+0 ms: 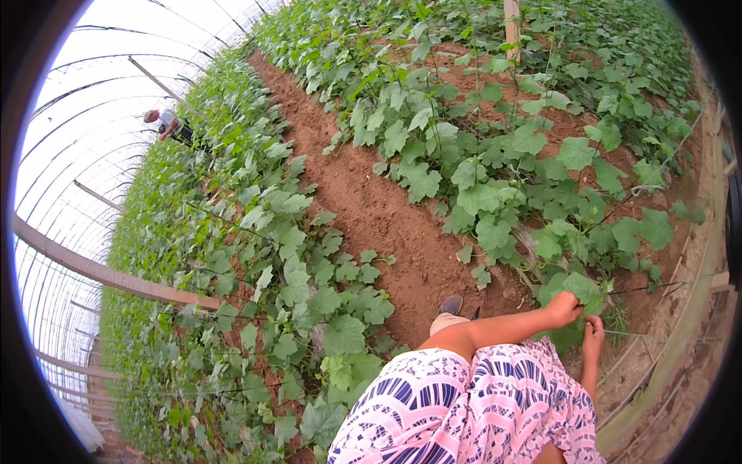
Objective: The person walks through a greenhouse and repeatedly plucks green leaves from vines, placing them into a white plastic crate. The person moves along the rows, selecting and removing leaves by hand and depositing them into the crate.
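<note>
At the near end of a planted row, my left hand (562, 310) is closed at a leafy vine (582, 290), probably cucumber, its fingertips partly behind a broad leaf. Just below and to the right, my right hand (592, 341) has its fingers pinched together where a thin string (637, 334) meets them. That string runs off towards the right edge. Both hands are close together but apart. The exact spot where the fingers meet the stem is hidden by leaves and knuckles. More leaves (565, 336) hang below my left forearm.
A bare soil path (371, 191) runs between rows of leafy vines (278, 232). My shoe (450, 305) stands on it. Wooden posts (512, 29) and a slanted beam (116, 269) rise among the plants. Another person (168, 122) bends over a far row. Wooden rails (666, 371) border the right side.
</note>
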The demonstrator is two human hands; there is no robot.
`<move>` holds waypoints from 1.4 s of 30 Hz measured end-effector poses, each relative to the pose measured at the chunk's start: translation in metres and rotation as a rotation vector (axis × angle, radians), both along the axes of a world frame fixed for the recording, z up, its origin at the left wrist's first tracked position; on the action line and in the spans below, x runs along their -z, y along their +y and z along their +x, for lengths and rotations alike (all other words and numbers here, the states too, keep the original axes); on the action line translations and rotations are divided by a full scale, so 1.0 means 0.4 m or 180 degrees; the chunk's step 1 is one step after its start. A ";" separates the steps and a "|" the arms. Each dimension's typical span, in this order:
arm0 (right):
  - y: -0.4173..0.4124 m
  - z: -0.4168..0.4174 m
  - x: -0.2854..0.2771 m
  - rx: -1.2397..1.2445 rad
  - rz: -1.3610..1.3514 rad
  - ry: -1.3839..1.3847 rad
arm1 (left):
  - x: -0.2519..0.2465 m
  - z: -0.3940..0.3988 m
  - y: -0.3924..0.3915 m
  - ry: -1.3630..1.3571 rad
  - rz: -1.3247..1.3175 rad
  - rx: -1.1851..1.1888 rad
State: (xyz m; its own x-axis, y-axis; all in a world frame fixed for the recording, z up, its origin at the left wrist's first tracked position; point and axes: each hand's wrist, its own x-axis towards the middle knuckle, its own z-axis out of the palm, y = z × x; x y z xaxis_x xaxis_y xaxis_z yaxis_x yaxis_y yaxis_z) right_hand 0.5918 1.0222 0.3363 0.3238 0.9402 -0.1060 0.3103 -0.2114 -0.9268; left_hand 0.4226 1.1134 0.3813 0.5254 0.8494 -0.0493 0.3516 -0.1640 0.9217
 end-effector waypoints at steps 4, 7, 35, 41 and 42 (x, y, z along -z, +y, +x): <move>-0.029 -0.040 0.081 0.0228 -0.0306 -0.0384 | 0.052 0.012 -0.017 0.0381 0.0240 0.0178; -0.056 -0.041 0.116 0.0155 -0.0471 -0.0474 | 0.030 -0.011 -0.033 0.0273 0.0033 0.0213; -0.275 -0.013 0.403 0.0032 -0.1261 -0.0256 | 0.397 -0.023 -0.167 0.0879 0.0169 0.1496; -0.320 -0.025 0.471 -0.0098 -0.1445 -0.0300 | 0.356 -0.046 -0.200 0.0591 0.0362 0.1347; -0.297 -0.051 0.451 -0.0046 -0.1473 -0.0222 | 0.416 -0.059 -0.190 0.0884 0.0559 0.1459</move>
State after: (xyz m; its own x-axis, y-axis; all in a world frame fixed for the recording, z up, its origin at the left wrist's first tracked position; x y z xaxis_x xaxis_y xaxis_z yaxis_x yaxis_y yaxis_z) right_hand 0.5712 0.9036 0.1559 0.3323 0.8036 -0.4937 0.3744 -0.5929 -0.7130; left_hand 0.3989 1.0374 0.2150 0.8301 0.5453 -0.1169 0.4338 -0.4996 0.7498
